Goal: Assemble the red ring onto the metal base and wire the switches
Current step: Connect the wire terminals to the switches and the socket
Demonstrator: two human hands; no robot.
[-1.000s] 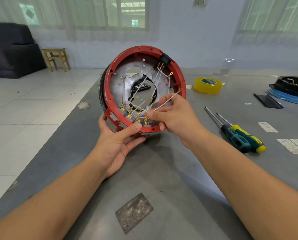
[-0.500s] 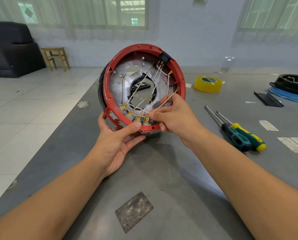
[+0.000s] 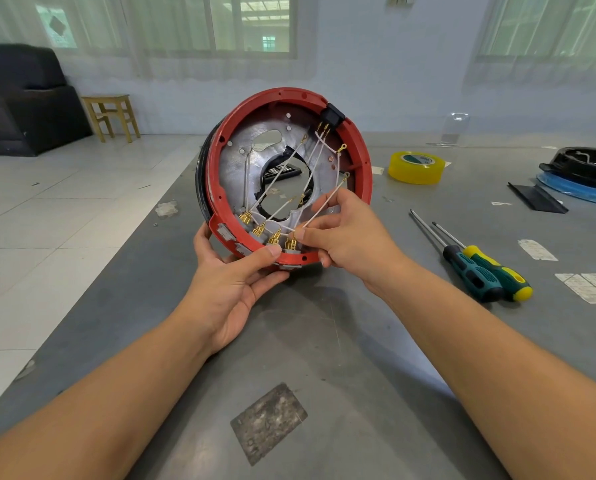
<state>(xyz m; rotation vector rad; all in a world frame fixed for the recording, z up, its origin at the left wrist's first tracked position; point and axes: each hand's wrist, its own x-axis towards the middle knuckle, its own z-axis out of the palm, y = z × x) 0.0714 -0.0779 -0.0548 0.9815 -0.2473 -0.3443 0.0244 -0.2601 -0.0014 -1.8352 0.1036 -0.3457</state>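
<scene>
The red ring [image 3: 362, 157] sits around a silver metal base [image 3: 235, 168] with a central hole, and the whole assembly is tilted up on edge above the grey table. My left hand [image 3: 235, 275] grips its lower rim, thumb on the red edge. Several brass switch terminals [image 3: 272, 235] line the bottom inside, with white wires [image 3: 282, 168] running up to a black switch [image 3: 334, 114] at the top. My right hand [image 3: 345, 237] pinches one white wire beside the rightmost terminal.
Two screwdrivers [image 3: 473, 268] lie on the table [image 3: 341, 341] to the right. A yellow tape roll [image 3: 416, 166] stands behind them. A black part on a blue disc [image 3: 584, 174] is at the far right. A dark plate [image 3: 268, 422] lies near the front edge.
The assembly has risen slightly and tilted a little. My right hand's fingers have slid along the white wire down toward the rightmost brass terminal.
</scene>
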